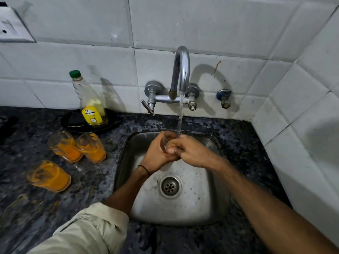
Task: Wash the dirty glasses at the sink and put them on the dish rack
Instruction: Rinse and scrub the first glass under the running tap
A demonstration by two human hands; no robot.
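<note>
My left hand [157, 154] curls round the glass [167, 142] at frame centre, mouth up under the stream [180, 116]; my right hand [190, 150] pinches it too. Dirty glasses [64, 146] lie left, nearer my left hand.

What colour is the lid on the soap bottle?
Green. The cap of the soap bottle shows in the head view.

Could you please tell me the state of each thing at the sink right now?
Tap: open, water running.
Held glass: under the stream, gripped by left hand and right hand.
Three counter glasses: upright, smeared orange, unwashed.
Soap bottle: upright, capped, partly full.
Sink: drain unplugged, no pooled water.
</note>
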